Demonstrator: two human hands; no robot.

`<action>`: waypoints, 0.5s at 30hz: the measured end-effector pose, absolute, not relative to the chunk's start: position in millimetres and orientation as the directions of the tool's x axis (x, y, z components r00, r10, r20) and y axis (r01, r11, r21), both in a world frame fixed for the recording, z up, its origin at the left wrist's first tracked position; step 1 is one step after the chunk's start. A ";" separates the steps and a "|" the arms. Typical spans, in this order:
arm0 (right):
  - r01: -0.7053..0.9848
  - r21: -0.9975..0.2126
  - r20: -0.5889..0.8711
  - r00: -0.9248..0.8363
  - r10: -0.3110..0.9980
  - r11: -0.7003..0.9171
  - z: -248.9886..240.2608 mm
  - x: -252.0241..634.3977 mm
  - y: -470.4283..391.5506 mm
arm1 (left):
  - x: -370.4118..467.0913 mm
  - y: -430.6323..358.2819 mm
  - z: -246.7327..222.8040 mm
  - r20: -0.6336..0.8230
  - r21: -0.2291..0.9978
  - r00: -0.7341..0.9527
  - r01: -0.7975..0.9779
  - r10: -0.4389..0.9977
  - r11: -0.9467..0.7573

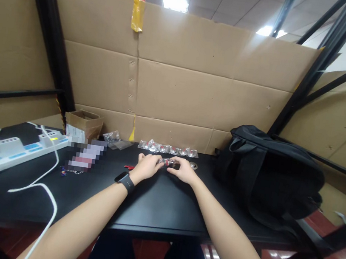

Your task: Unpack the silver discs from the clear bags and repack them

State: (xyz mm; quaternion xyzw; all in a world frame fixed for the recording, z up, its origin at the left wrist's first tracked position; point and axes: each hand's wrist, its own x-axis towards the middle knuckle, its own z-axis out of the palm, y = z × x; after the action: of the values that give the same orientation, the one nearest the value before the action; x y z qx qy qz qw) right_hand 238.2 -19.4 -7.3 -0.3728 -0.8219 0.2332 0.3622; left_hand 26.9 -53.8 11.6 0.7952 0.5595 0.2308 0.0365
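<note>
2 hands [147, 166] [184, 172], grip clamped on packet [167, 162], packet row [164, 149] behind, black bag [282, 179] right

Black watch [125, 181] on my left wrist [135, 177]: rounded dark face [121, 176], plain black strap [128, 184] with small holes. My left hand [147, 166] and right hand [184, 171] are bare, same for both forearms [91, 210], as far up as I can see. Dark navy trousers [113, 253].
</note>
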 end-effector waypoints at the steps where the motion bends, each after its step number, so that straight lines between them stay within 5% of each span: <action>1: 0.396 -0.693 0.427 -0.448 0.786 0.603 -9.1 237.9 -17.2 | 26.9 -53.9 13.4 0.322 0.351 0.256 0.862 0.912 -0.366; 6: 0.289 -0.804 0.416 -0.349 0.840 0.519 -9.3 232.4 1.6 | 21.1 -51.4 21.3 0.299 0.484 0.217 0.804 0.929 -0.344; 15: 0.716 -0.661 0.321 -0.002 0.947 0.226 14.8 210.8 75.7 | -55.7 -27.7 30.9 0.280 0.362 -0.011 0.927 0.960 -0.095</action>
State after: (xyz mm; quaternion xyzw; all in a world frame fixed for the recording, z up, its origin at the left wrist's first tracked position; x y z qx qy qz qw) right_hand 210.8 75.7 14.8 -0.6021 -0.6903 0.1566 0.3694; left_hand -55.7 -27.7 30.9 0.7024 0.6717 0.2326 0.0350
